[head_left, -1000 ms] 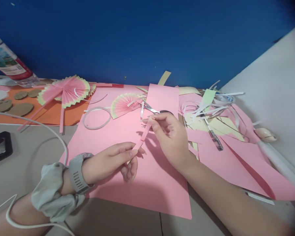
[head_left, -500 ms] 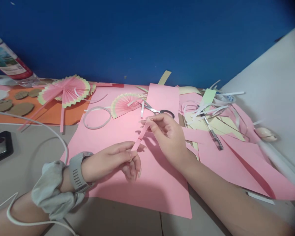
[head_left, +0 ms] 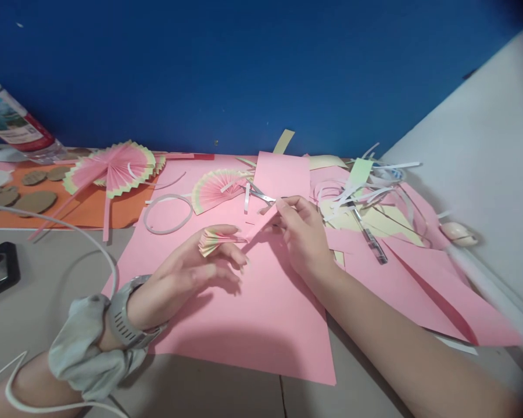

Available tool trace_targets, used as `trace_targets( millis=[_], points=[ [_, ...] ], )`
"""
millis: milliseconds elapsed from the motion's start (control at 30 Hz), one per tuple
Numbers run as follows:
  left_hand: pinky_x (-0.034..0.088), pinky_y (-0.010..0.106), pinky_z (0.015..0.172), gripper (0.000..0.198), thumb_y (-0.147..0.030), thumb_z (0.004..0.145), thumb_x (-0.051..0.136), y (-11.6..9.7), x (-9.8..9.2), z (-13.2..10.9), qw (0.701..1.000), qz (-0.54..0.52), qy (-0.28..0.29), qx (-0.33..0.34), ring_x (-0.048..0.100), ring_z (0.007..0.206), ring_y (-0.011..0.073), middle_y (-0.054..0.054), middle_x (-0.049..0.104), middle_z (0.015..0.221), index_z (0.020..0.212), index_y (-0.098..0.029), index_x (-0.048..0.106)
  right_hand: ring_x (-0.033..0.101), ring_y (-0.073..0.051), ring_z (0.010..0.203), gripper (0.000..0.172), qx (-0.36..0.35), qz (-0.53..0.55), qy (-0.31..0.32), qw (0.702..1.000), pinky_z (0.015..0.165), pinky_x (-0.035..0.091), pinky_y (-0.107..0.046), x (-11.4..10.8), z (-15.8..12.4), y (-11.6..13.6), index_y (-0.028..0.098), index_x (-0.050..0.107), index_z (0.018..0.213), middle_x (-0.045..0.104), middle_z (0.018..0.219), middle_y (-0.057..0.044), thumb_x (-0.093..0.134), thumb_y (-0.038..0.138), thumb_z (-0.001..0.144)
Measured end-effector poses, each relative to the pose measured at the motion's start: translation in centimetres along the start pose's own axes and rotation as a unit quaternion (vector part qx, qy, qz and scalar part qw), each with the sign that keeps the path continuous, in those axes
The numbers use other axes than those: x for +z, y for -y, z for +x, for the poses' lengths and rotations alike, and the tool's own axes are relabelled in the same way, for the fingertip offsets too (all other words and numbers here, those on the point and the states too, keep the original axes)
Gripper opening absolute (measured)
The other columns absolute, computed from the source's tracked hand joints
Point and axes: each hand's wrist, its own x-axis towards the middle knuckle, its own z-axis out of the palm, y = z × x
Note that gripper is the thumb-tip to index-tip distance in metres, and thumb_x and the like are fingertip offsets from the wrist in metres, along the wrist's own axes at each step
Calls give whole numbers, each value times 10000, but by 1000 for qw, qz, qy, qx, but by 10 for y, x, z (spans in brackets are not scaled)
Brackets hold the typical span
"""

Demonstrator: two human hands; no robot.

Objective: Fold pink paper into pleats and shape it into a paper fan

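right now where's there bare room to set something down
Free: the large pink sheet between the left hand and the sheet's near edge; grey tabletop between black device and scrunchie. Crowded: beyond, with scissors and small fan; at right, with pen and paper strips.

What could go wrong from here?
The folded fan flares at one end in the left hand, so it might spring open. The pink strip, pinched near one end by the right hand, could bend or crease. The scissors lie close behind the right hand, which might brush them.
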Motion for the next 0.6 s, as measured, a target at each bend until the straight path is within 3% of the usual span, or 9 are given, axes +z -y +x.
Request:
trace_targets(
  millis=[67, 133, 300, 467, 600],
  points=[
    [503, 448, 839, 412, -169, 809, 604, -1, 1, 1, 1000, -12, -23, 3, 635, 885, 229, 68, 611, 1032, 1197, -247, 489, 608, -101, 641, 213, 23, 28, 19, 999, 610, 501, -228, 0, 1, 1, 220, 547, 804, 653, 746, 29, 610, 423, 793],
    [518, 430, 828, 340, -166, 836, 572, -2, 1, 3, 997, -40, -59, -1, 633, 910, 223, 78, 624, 1055, 1167, -225, 515, 590, -98, 693, 219, 31, 42, 37, 998, 642, 490, -214, 0, 2, 2, 225, 599, 848, 624, 762, 31, 607, 435, 790],
    [540, 271, 633, 157, -242, 911, 474, -1, -6, 10, 986, -104, -128, 30, 594, 694, 131, 29, 611, 780, 914, -153, 603, 558, -101, 747, 236, 35, 67, 73, 995, 687, 477, -207, 1, -1, 4, 243, 648, 878, 594, 807, 25, 560, 455, 824],
    [458, 214, 522, 273, -263, 943, 395, -3, -12, 13, 970, -187, -152, 2, 461, 534, 82, -26, 455, 625, 726, -159, 525, 572, -127, 749, 238, 33, 64, 90, 993, 634, 495, -235, 1, -3, 8, 271, 641, 920, 612, 884, 13, 533, 463, 831],
    [385, 163, 469, 358, -262, 950, 392, -5, -13, 15, 956, -229, -182, 1, 376, 467, 58, -51, 345, 533, 612, -150, 432, 623, -184, 830, 323, 34, 68, 120, 990, 720, 523, -325, 0, -4, 12, 281, 629, 925, 645, 920, 0, 482, 551, 827]
  ],
)
